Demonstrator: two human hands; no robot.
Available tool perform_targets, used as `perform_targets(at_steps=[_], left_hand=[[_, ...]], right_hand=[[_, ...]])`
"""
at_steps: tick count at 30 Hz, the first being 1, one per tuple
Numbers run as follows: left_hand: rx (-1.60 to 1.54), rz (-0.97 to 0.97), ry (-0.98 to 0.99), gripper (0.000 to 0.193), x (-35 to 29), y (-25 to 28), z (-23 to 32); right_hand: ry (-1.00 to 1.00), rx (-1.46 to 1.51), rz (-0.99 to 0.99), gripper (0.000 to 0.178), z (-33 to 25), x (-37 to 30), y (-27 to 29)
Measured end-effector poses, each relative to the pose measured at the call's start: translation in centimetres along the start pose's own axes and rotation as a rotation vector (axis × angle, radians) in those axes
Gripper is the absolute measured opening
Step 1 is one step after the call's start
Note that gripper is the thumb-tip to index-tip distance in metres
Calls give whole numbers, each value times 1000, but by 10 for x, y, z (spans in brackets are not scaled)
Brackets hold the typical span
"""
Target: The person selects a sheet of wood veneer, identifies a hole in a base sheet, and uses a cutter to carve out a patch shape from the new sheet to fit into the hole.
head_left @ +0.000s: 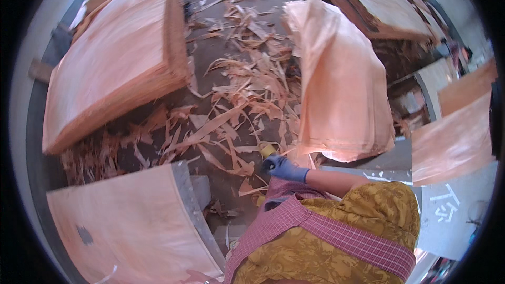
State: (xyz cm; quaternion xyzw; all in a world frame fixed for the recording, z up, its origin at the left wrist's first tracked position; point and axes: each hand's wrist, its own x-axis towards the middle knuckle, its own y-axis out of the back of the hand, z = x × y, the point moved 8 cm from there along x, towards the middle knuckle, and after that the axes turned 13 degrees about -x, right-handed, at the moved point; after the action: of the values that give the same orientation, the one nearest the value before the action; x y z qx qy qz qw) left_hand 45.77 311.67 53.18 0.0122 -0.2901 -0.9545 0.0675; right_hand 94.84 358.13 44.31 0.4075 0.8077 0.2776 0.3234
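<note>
My right hand (pixel 286 169), in a blue glove with a dark palm, is held out in front of the checked apron (pixel 294 220). Its fingers look curled; what they hold, if anything, I cannot make out. Just beyond the fingers shows a small yellow thing (pixel 268 150), and whether the hand touches it is unclear. Close by on the far right leans a thick, bent stack of thin wood veneer sheets (pixel 344 89), apart from the hand. My left hand does not show.
Torn veneer strips (pixel 247 94) litter the dark floor. A tall veneer stack (pixel 115 58) stands at the far left, another stack (pixel 379 0) at the far right. A veneer-covered board (pixel 131 226) lies near left. Loose sheets (pixel 452 139) lie on the right.
</note>
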Motion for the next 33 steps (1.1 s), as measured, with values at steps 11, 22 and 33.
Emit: perform_targets(at_steps=[11, 22, 33], left_hand=[[206, -1325, -841, 73, -400, -448, 316], [643, -1741, -1245, 123, -926, -726, 348], [36, -1639, -841, 83, -965, -924, 380]], right_hand=[[-940, -111, 866, 60, 391, -25, 241], [-1379, -336, 724, 109, 566, -123, 364], [-1548, -323, 557, 66, 541, -114, 388]])
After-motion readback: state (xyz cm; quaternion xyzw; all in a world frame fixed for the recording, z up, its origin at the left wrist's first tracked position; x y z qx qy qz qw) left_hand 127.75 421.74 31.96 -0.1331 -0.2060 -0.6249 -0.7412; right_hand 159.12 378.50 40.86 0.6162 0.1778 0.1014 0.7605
